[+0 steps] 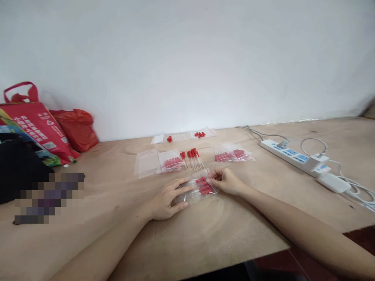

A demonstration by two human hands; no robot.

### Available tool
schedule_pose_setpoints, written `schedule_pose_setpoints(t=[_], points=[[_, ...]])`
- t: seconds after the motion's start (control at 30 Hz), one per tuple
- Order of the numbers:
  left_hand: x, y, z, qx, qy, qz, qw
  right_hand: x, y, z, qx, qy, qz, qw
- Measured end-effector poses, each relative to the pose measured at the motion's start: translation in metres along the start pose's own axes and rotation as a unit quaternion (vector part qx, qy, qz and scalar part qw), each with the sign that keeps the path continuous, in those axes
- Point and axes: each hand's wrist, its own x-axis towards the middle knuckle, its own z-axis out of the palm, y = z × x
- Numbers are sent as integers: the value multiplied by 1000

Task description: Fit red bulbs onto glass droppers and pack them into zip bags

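Observation:
A clear zip-lock bag (191, 195) lies on the table with several red-bulbed droppers (206, 189) inside. My left hand (168, 199) rests over the bag's left end, fingers spread and pressing it down. At the bag's right end, my right hand (227, 181) pinches the edge near the red bulbs; its fingertips are partly hidden. Just beyond the hands, loose droppers (193, 158) with red bulbs and clear stems lie side by side. To their left is a filled bag (170, 162), and another filled bag (233, 154) lies to their right.
An empty-looking clear bag (145, 162) lies at the left. Near the wall are loose red bulbs (200, 134) and clear tubes (180, 138) on plastic bags. A power strip (293, 156) with cables stands right. Red bags (76, 130) and a dark cloth (20, 171) occupy the left.

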Motion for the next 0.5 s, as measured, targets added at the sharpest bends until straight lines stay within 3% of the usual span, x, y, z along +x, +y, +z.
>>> schedule_pose_setpoints(t=[0.13,0.4,0.5], points=[[1,1,-1,-3,1,1,1000,-1,-5,-1,50,-55,20,997],[0,-3,2,0,4,0,1000,3,0,0,86,-50,51,994],[-1,-2,2,0,2,-4,1000,5,1,1,108,-21,53,993]])
